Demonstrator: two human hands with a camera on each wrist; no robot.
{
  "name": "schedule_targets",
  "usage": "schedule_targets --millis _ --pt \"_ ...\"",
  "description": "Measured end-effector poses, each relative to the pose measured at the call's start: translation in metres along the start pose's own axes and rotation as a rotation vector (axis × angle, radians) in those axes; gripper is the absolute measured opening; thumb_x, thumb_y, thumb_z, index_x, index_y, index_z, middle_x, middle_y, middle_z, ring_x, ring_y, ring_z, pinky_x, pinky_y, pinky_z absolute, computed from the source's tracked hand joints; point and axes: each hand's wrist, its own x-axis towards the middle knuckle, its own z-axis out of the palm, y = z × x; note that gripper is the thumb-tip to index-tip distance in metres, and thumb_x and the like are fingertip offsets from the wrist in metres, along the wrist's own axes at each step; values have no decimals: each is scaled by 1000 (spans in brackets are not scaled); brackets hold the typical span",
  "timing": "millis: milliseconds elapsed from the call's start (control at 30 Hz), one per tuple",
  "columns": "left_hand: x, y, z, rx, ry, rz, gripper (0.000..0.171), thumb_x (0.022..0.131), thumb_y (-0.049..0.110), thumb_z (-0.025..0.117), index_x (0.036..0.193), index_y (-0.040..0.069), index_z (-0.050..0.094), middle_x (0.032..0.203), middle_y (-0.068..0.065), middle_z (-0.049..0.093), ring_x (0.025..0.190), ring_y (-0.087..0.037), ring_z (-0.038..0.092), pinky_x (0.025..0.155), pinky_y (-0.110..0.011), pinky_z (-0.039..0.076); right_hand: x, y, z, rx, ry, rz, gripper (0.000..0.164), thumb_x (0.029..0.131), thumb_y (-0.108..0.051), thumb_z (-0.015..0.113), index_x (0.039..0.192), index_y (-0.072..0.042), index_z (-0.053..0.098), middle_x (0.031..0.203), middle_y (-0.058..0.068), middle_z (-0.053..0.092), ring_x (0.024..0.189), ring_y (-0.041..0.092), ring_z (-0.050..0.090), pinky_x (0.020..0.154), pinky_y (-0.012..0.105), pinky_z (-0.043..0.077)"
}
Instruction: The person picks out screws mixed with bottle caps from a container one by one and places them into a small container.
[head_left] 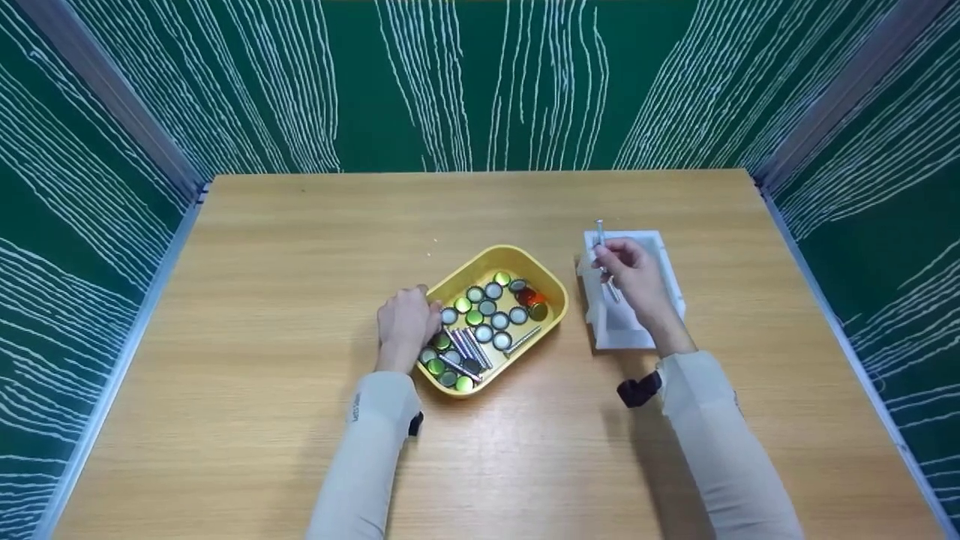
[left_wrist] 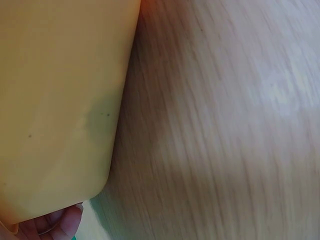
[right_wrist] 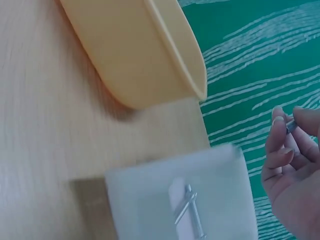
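A yellow tub holds many bottle caps and several long metal screws. My left hand grips the tub at its left end; in the left wrist view, fingers curl at the tub's edge. Over a white bin on the right, my right hand pinches a silver screw between thumb and fingertips, its head pointing up. The right wrist view shows only a short piece of it beyond the fingertips. Crossed screws lie inside the bin.
Both containers stand on a wooden table, the white bin right of the tub with a narrow gap between. Green panels with white streaks rise behind the table and along its sides. Red caps sit at the tub's right end.
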Motion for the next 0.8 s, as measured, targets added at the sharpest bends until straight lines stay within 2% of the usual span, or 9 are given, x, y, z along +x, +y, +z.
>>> schedule_targets --millis 133,300,433,567,633,800 --pt "1 -1 -1 -2 4 1 38 97 40 57 116 8 66 96 -15 72 77 -29 68 65 -40 58 1 6 -8 -30 50 62 15 100 -24 58 106 -11 57 81 -13 63 67 3 58 61 16 45" --pt "1 -2 0 -22 15 17 36 96 38 59 112 7 67 98 -15 72 81 -31 69 69 -43 58 2 16 -16 -99 93 141 27 101 -21 56 116 1 54 80 -10 62 63 2 57 62 16 49" --pt "0 -3 2 -19 14 20 36 97 39 58 113 7 66 96 -14 72 75 -27 67 66 -40 57 0 24 -19 -224 106 230 37 102 -21 53 125 7 52 85 -4 62 64 2 59 64 16 52" --pt "-1 -3 2 -19 7 17 37 97 38 58 114 6 66 93 -13 71 70 -24 64 63 -37 56 -1 32 -18 -399 107 313 35 102 -25 53 121 3 58 87 3 63 67 6 60 63 18 50" --pt "0 -2 2 -22 0 10 36 97 38 58 113 7 65 92 -13 70 71 -25 64 63 -37 56 -1 35 -18 -478 104 322 34 102 -26 53 118 3 61 87 6 65 67 8 60 62 19 48" --pt "1 -1 2 -26 -14 -5 36 98 39 57 112 7 65 93 -12 69 72 -24 64 65 -37 56 -2 41 -18 -571 99 304 33 100 -22 53 117 5 61 94 15 67 72 14 58 63 21 47"
